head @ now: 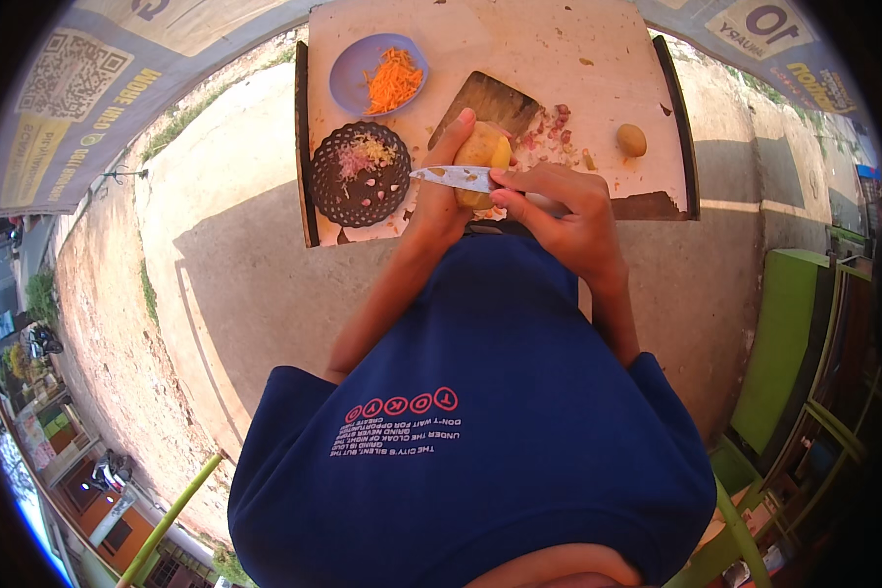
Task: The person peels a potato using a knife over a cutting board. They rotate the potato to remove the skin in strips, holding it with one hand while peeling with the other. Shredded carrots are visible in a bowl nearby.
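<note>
My left hand holds a partly peeled potato near the table's front edge; yellow flesh shows on its right side. In my right hand is a knife, its blade lying across the potato and pointing left, with bits of peel stuck on it. Behind the potato lies a dark wooden cutting board. Reddish shallot skins are scattered at its right. A second, unpeeled potato rests farther right on the table.
A purple bowl of shredded carrot stands back left. Before it, a black perforated plate bears chopped shallot, chopped pale pieces and several whole cloves. The pale table has dark raised side edges. A green bench-like object stands at the right.
</note>
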`<action>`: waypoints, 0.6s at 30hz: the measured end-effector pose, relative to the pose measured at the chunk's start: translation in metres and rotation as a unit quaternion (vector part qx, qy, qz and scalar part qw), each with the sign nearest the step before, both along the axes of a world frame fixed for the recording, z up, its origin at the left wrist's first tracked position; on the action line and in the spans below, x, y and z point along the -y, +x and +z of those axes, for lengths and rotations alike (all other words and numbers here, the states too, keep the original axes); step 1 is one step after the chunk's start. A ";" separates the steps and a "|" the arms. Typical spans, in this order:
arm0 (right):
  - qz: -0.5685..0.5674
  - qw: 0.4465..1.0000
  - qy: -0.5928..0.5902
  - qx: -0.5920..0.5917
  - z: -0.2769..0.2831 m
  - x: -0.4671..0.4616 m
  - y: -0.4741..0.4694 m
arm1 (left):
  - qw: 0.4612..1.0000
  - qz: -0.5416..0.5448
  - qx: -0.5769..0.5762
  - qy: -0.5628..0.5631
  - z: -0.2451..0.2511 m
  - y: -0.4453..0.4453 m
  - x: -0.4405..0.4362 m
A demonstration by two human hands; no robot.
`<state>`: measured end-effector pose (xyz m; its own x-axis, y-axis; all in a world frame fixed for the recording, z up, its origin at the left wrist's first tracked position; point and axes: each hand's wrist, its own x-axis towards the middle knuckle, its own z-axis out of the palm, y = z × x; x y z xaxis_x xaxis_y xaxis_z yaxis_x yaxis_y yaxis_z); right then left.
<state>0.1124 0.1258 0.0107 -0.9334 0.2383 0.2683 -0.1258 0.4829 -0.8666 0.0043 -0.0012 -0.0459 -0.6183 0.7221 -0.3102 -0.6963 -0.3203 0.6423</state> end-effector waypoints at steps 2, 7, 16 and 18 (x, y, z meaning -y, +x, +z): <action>0.005 0.999 0.008 -0.047 -0.009 0.000 -0.001 | 1.000 0.010 -0.003 0.003 0.001 -0.001 -0.002; -0.007 0.995 0.091 -0.046 -0.007 0.001 0.001 | 1.000 0.017 0.009 0.019 0.001 -0.002 -0.002; -0.043 0.998 -0.004 -0.049 -0.007 -0.015 -0.002 | 0.995 -0.026 -0.054 0.081 0.005 0.011 0.004; -0.022 0.999 -0.022 -0.036 -0.002 -0.011 0.002 | 0.994 -0.026 -0.070 0.082 0.005 0.007 0.005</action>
